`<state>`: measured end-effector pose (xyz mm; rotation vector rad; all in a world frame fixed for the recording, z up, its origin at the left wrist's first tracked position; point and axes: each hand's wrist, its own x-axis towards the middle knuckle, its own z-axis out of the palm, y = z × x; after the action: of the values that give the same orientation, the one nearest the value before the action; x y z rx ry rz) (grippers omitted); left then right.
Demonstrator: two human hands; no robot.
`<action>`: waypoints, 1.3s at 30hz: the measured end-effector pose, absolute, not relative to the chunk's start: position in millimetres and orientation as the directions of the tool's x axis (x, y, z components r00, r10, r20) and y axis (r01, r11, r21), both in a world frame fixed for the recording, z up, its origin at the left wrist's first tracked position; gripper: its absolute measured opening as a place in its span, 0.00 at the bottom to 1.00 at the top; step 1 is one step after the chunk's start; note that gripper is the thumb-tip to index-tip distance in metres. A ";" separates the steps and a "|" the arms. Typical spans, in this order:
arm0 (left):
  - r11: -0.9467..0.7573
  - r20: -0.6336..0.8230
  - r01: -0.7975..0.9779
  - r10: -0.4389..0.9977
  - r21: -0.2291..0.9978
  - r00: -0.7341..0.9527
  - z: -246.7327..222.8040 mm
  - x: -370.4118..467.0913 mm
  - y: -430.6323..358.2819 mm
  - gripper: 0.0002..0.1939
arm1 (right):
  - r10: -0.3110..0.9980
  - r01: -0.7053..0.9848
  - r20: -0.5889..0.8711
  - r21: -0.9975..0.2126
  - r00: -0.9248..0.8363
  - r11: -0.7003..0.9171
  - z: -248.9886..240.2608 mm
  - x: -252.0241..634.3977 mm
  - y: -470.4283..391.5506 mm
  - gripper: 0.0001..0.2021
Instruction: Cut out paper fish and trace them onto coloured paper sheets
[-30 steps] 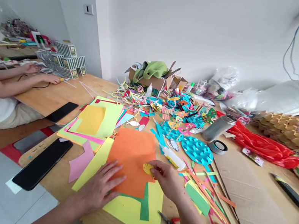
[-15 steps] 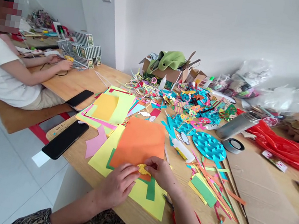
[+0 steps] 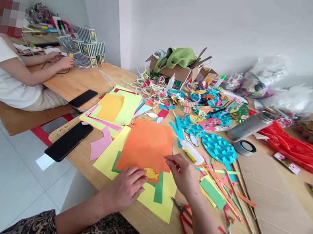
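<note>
My left hand (image 3: 125,188) lies over the lower edge of an orange paper sheet (image 3: 148,144), its fingertips resting flat on the tail or head end of a small yellow dotted paper fish (image 3: 151,174). Just right of the orange sheet hovers my right hand (image 3: 181,172), fingers bent and loosely apart, with nothing visible in them. Beneath the orange sheet are a green paper piece (image 3: 158,194) and a larger yellow sheet (image 3: 164,211). Red-handled scissors (image 3: 185,219) lie by my right forearm, partly hidden by it.
A glue bottle (image 3: 191,152), paper strips (image 3: 212,193), tape roll (image 3: 244,147) and steel flask (image 3: 250,127) are on the right. Paper sheets (image 3: 110,106) and a phone (image 3: 69,141) lie left. Colourful cutouts (image 3: 203,109) pile up behind. A person in a white shirt (image 3: 4,70) works at far left.
My right hand has let go of the yellow fish and moved up and right, uncovering the fish's right end and the scissors. My left hand stays on the fish.
</note>
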<state>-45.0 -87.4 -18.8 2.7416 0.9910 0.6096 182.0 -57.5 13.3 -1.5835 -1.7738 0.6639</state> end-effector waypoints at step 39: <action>-0.765 0.266 0.605 0.644 0.221 0.717 -11.8 -43.4 -86.9 0.17 | 0.952 0.616 0.183 -0.728 -0.246 0.299 -9.7 185.9 -75.2 0.08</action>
<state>-43.4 -86.9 -11.8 2.8010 1.0228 0.5015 185.9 -75.2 -9.7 -1.3920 -1.9577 0.7051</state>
